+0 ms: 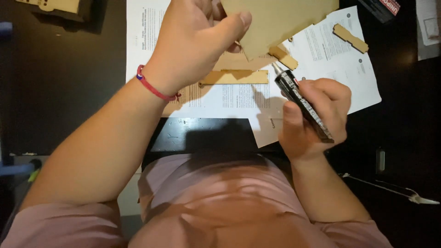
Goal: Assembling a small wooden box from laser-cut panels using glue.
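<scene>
- Left hand [193,43]: raised over the table [59,82], thumb and fingers pinching a flat, thin wooden panel [280,20] by its lower left edge; red cord bracelet [154,87] on the wrist.
- Right hand [314,117]: clenched around a black glue tube [301,98], nozzle aimed up-left toward the panel's lower corner, not touching it.
- Below: printed paper sheets [330,55] on the dark table, with small cut wooden pieces [351,38] and a longer wooden strip [236,77] lying on them.
</scene>
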